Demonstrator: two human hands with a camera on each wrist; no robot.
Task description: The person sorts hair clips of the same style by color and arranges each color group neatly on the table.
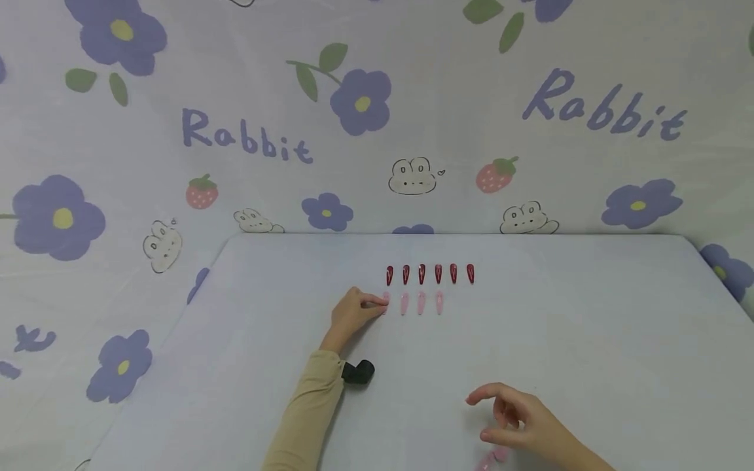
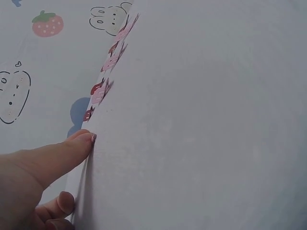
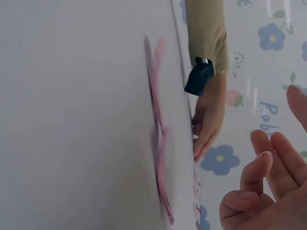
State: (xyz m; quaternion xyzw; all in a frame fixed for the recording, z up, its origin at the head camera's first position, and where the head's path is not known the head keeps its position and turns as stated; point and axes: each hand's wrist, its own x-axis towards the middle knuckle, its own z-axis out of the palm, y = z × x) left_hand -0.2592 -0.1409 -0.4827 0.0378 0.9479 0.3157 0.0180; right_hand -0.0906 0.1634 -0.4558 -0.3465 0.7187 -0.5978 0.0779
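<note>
My left hand (image 1: 352, 315) pinches the leftmost pink snap hair clip (image 1: 385, 297) between thumb and fingertip, on the white table. Beside that clip, several more pink hair clips (image 1: 421, 303) stand in a row to the right. Behind them runs a parallel row of several dark red hair clips (image 1: 438, 273). My right hand (image 1: 521, 418) hovers nearer the front edge, thumb and forefinger apart, holding nothing. Under it lie pink hair clips (image 1: 485, 462), partly hidden by the hand; the right wrist view shows two pink clips (image 3: 161, 165) end to end, blurred.
The white table (image 1: 559, 327) reaches back to a cloth (image 1: 448, 98) printed with flowers, rabbits and strawberries. A black wrist camera (image 1: 359, 372) sits on the left sleeve, just above the table.
</note>
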